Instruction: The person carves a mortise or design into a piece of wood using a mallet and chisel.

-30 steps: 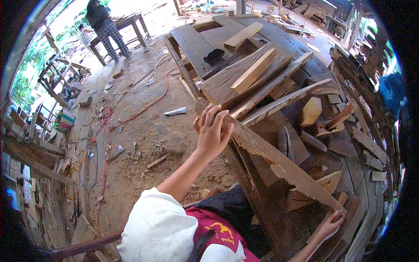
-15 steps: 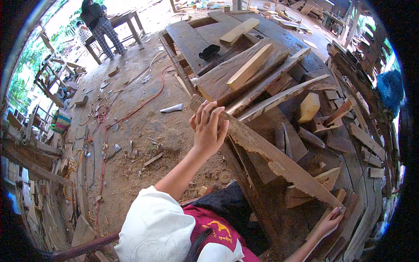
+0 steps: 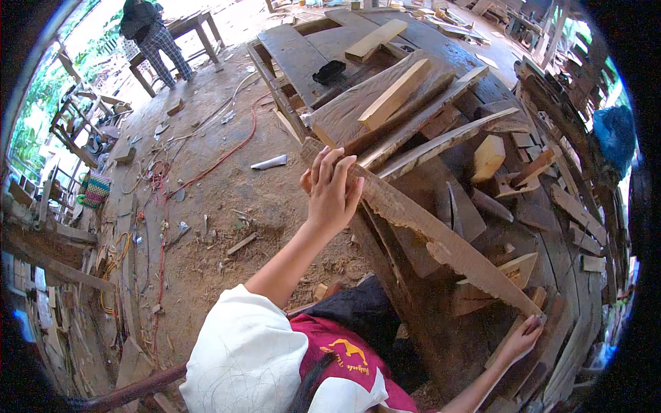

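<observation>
A long rough-edged wooden board (image 3: 434, 227) slants across in front of me, over the near side of the workbench. Its far left end is gripped by my left hand (image 3: 332, 189), with the fingers wrapped over the top edge. At the narrow near right end, my right hand (image 3: 525, 337) pinches the tip. Part of the right fingers is hidden behind the wood. Behind the board lie a long pale-edged plank (image 3: 447, 144) and a short light-coloured block (image 3: 394, 94).
The wooden workbench (image 3: 282, 45) carries many offcuts, among them a pale chunk (image 3: 488, 160) and a black object (image 3: 329, 72). A red cord (image 3: 251, 131) runs over the sawdust-strewn floor (image 3: 213, 172) to my left. Another person (image 3: 155, 45) stands by a far table (image 3: 182, 27).
My view has shifted slightly. Both hands keep hold of the board, which stays in nearly the same place over the bench.
</observation>
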Demonstrator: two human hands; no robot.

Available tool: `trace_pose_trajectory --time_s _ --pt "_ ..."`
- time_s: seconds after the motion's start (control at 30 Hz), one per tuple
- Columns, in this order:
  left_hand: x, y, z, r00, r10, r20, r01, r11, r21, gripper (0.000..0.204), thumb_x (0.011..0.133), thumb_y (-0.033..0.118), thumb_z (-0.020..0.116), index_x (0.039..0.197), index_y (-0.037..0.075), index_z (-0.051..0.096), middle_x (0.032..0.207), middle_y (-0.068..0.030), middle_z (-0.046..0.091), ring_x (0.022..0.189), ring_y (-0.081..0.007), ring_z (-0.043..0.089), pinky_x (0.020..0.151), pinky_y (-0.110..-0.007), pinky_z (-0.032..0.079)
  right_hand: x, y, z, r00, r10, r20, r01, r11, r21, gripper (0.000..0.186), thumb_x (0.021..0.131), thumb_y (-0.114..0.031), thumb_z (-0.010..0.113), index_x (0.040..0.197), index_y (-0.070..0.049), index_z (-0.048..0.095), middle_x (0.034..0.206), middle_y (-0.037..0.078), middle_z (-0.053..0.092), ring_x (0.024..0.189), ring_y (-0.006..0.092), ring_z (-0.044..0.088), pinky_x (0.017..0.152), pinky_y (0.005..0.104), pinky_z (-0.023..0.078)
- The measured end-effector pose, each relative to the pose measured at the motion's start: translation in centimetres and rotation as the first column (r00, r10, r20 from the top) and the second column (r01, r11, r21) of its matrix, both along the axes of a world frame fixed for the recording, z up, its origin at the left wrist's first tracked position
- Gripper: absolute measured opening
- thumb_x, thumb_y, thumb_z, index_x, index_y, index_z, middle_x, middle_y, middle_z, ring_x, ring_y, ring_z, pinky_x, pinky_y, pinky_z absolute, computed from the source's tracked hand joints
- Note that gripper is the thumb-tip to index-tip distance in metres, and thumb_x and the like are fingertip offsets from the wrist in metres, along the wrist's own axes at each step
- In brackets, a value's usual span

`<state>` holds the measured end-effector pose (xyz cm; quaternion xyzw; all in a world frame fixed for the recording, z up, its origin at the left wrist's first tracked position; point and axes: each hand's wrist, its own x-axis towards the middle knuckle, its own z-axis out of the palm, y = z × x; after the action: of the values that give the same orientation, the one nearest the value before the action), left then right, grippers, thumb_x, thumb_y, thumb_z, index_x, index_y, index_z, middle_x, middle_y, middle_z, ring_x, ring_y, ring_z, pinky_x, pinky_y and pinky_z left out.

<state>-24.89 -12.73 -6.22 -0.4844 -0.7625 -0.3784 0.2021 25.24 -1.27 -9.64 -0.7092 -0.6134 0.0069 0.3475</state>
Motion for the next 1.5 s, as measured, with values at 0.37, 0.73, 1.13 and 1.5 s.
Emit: trace_pose_trajectory --time_s 0.37,0.73,1.13,1.5 --pt "-2.3 -1.1 1.9 0.99 0.11 0.089 -0.118 0.989 0.085 0.032 0.082 0.028 0.06 0.108 0.01 0.055 0.113 -0.009 0.055 0.111 -0.0255 0.047 0.093 -0.04 0.028 -1.8 -0.9 1.1 0.999 0.041 -0.018 -0.04 0.996 0.078 0.043 0.085 -0.032 0.06 0.111 0.002 0.05 0.109 0.019 0.058 0.1 0.0296 0.058 0.086 0.0358 0.045" --pt "-6.4 4.4 6.0 0.999 -0.035 0.004 0.035 0.991 -0.126 0.051 0.078 0.04 0.063 0.11 0.001 0.055 0.116 -0.017 0.053 0.114 -0.0333 0.043 0.098 -0.041 0.032 -1.6 -0.8 0.6 0.985 0.085 -0.153 -0.064 0.989 0.137 0.046 0.087 -0.025 0.059 0.123 -0.003 0.041 0.121 0.017 0.051 0.111 0.0267 0.051 0.092 0.0344 0.042" --pt "-7.7 10.6 5.1 0.997 -0.002 -0.071 -0.041 0.803 -0.595 0.06 0.076 0.05 0.061 0.101 -0.005 0.059 0.117 -0.0248 0.049 0.119 -0.0392 0.037 0.102 -0.043 0.028 -3.6 -1.6 2.1 0.993 0.031 -0.11 -0.017 0.992 0.124 0.045 0.086 -0.031 0.059 0.118 -0.002 0.045 0.117 0.018 0.053 0.109 0.0281 0.053 0.091 0.0341 0.041" --pt "-7.8 10.5 5.8 0.986 0.038 0.16 0.007 0.962 -0.273 0.039 0.079 0.033 0.062 0.099 0.001 0.057 0.097 -0.023 0.061 0.094 -0.0368 0.058 0.08 -0.042 0.046 -3.4 -1.6 1.9 0.994 0.032 -0.105 -0.018 0.992 0.125 0.047 0.084 -0.034 0.06 0.117 -0.003 0.046 0.115 0.018 0.055 0.104 0.0296 0.056 0.085 0.0355 0.045"
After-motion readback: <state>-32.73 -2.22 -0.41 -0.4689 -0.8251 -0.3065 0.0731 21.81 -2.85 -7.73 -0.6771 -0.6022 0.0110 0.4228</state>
